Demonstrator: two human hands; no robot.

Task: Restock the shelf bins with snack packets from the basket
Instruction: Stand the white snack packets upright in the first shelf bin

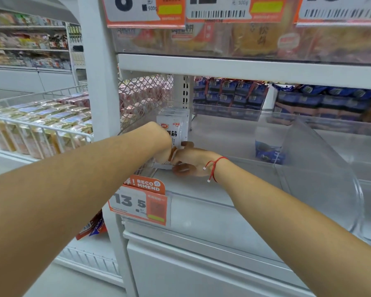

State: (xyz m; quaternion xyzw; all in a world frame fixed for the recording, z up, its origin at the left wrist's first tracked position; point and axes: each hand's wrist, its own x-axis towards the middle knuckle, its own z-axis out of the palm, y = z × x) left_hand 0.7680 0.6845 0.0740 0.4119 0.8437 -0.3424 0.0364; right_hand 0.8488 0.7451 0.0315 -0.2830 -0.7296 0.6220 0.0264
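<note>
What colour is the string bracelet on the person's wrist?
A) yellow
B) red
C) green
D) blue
B: a thin red string bracelet with small white beads at its ends loops round the wrist of the right hand, which reaches in at the foot of the stack of white snack packets at the left end of the shelf.

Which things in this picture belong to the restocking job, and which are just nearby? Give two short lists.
Part of the job:
white snack packets, standing upright in the bin
clear shelf bin
left hand and right hand, both on the packets

Just nearby:
blue packets behind
price tag
wire rack of goods
</note>
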